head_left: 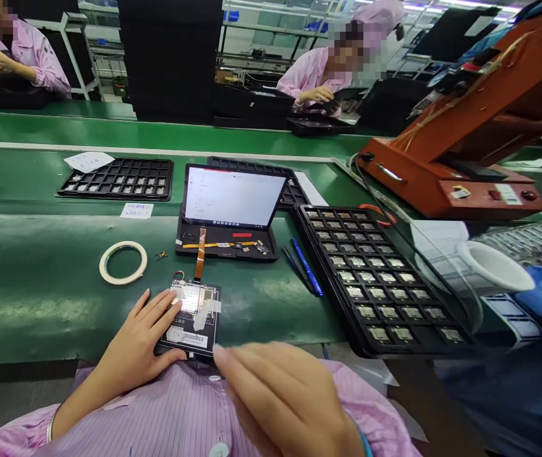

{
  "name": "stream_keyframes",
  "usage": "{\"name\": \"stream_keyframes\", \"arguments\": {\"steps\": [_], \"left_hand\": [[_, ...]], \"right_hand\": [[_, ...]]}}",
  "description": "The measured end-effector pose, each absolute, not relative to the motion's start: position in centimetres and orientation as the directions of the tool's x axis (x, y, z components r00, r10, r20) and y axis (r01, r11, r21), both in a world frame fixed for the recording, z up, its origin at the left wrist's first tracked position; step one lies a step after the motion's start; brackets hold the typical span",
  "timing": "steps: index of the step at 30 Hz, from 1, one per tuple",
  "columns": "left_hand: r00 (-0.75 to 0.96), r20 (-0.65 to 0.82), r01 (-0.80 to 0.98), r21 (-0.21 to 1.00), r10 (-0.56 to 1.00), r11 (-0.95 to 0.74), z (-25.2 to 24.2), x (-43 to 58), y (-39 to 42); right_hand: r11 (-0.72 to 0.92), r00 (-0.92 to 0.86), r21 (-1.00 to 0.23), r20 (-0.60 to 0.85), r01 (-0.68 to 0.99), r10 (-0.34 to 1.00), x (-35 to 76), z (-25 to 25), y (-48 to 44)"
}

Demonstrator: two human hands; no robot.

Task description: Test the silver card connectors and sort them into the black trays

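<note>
My left hand (150, 333) lies with fingers stretched out over the left side of a black electronic module (211, 330). The module has a silver-covered circuit board, a barcode label and tape; my thumb is by its lower edge. An orange ribbon cable (200, 257) runs from its top to a lit tablet-like screen (233, 198) propped in a black tray. My right hand (283, 393) is close to the camera, right of and below the module, slightly blurred. Its fingers are curled and pressed together; the thumb and anything inside are hidden.
A tape roll (123, 263) and a small circuit piece (160, 255) lie left. Tweezers (298, 270) and a blue pen-like tool (306, 266) lie right, beside a large parts tray (347, 304). An orange press (442, 184) stands beyond. Two co-workers sit across the bench.
</note>
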State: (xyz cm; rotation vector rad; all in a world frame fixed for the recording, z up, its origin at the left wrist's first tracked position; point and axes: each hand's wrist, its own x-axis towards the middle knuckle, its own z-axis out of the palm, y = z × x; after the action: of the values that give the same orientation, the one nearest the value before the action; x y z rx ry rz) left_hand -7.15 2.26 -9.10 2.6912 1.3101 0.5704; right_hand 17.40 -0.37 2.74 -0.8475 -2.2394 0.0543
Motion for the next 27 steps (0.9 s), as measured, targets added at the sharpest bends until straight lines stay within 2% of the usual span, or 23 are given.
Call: {"name": "stream_keyframes", "arguments": {"steps": [3,8,12,17,23,27], "left_hand": [[0.548,0.322,0.739,0.246,0.772,-0.627,-9.3,-7.2,2.2],[0.509,0.375,0.752,0.243,0.775,-0.612,-9.9,-7.6,1.8],[0.414,0.461,0.765,0.291,0.785,-0.575,-10.4,-7.8,1.6],[0.363,0.53,0.757,0.312,0.767,-0.574,-10.5,-7.6,1.7],[0.395,0.538,0.758,0.267,0.744,-0.595,-10.4,-7.7,1.8],[0.352,0.531,0.749,0.334,0.771,-0.572,-10.4,-8.0,1.8]], "right_hand": [[0.792,-0.563,-0.206,0.603,0.575,0.566,17.2,0.4,2.1],[0.565,-0.301,-0.346,0.581,0.749,0.756,18.0,-6.1,4.2],[0.407,-0.18,-0.39,0.501,0.826,0.847,18.3,-9.4,4.9],[0.311,-0.161,-0.403,0.364,0.86,0.917,18.0,-10.0,5.2],[0.284,-0.148,-0.428,0.323,0.858,0.935,17.8,-10.0,5.3],[0.268,-0.159,-0.42,0.276,0.867,0.948,17.9,-10.0,5.5]]}}
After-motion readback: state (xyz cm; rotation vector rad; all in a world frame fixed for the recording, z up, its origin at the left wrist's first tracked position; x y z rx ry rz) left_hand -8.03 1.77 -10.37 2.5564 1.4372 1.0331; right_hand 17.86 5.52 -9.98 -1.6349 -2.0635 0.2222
